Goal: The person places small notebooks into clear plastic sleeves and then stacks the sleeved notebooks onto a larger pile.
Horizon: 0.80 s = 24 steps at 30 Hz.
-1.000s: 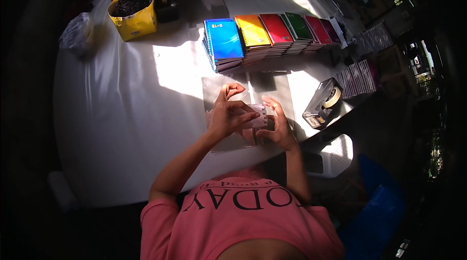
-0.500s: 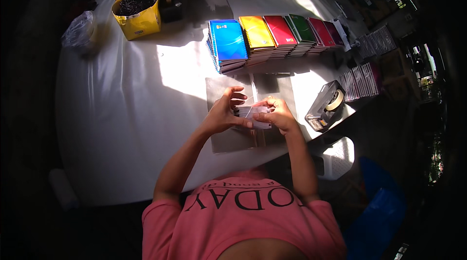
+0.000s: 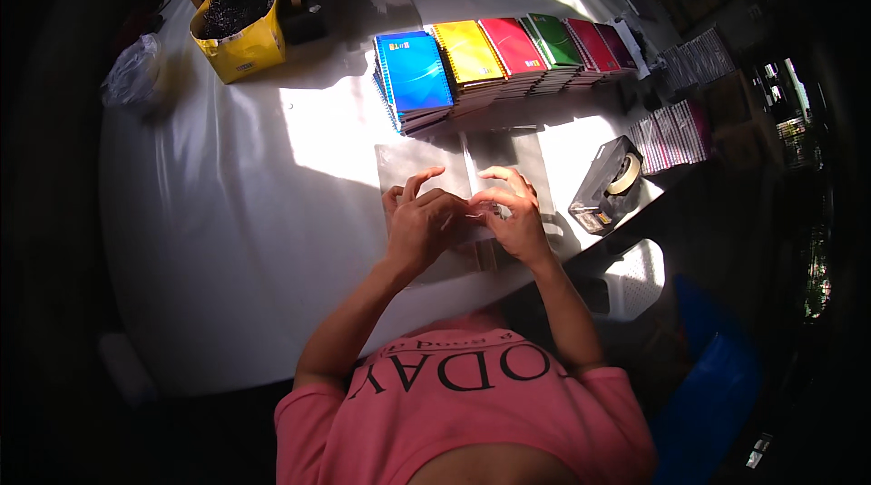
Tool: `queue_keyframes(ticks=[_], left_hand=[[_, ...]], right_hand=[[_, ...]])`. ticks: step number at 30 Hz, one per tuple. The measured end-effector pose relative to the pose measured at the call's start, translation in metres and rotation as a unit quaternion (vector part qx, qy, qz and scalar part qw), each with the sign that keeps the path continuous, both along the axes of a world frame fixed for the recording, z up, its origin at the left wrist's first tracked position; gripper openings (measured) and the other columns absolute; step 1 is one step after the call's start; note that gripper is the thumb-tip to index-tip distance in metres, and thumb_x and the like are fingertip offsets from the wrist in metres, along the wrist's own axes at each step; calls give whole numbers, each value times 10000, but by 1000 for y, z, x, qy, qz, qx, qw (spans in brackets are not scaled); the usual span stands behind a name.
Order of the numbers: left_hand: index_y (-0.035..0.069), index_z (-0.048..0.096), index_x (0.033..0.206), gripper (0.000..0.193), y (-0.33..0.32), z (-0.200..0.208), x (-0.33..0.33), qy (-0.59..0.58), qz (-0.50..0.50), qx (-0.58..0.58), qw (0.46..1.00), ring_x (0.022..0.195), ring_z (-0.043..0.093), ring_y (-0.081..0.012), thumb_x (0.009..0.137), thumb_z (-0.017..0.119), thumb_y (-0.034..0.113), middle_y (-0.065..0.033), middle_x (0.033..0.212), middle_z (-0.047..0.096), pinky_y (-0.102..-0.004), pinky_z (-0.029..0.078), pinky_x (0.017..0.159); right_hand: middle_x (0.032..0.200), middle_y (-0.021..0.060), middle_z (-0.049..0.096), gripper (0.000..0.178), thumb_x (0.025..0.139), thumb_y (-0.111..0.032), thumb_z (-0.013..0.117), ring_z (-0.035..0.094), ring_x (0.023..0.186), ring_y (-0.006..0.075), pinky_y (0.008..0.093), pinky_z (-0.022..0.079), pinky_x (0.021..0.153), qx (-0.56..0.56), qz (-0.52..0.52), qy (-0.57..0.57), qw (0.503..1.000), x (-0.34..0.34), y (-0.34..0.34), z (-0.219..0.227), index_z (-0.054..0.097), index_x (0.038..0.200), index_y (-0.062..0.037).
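My left hand (image 3: 426,220) and my right hand (image 3: 513,216) meet over the near part of the table. Their thumbs and index fingertips pinch close together, while the other fingers are raised and bent. Between them sits a small pale bundle (image 3: 475,224), mostly covered by my fingers; its kind is not clear. Beneath both hands a clear plastic sheet or sleeve (image 3: 399,163) lies flat, with a brownish strip (image 3: 486,255) near its lower edge.
Stacks of spiral notebooks stand beyond my hands: blue (image 3: 413,72), yellow (image 3: 467,49), red (image 3: 513,45), green (image 3: 553,39). A tape dispenser (image 3: 599,190) is at right, near the table edge. Back left is a yellow box (image 3: 240,54) of dark material. A white chair (image 3: 635,278) stands right.
My hands have drawn closer together, and my left hand has turned over so its back shows. The pale bundle is now mostly covered. The view has shifted slightly.
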State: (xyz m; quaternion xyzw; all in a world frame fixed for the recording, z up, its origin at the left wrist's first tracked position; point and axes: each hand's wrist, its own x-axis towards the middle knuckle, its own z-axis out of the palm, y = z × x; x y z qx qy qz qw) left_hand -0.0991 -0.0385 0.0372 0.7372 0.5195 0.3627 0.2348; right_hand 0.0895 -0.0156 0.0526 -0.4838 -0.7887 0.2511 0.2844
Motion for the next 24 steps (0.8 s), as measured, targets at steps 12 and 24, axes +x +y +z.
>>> queue_keyframes(ticks=[12, 24], left_hand=[[250, 592, 1177, 424, -32, -5, -2, 174, -35, 133, 975, 1218, 475, -79, 770, 688, 177, 50, 1203, 608, -491, 152, 941], [229, 623, 1149, 386, -33, -9, 1, 196, -43, 189, 961, 1133, 530, -80, 784, 621, 105, 45, 1240, 576, -416, 226, 892]], right_hand=[[1446, 29, 339, 177, 776, -105, 614, 323, 1304, 239, 609, 194, 986, 20, 86, -283, 955, 7, -49, 47, 693, 932, -135], [929, 49, 620, 478, 781, -495, 684, 621, 845, 241, 465, 464, 809, -297, -477, 421, 712, 216, -2, -65, 649, 997, -70]])
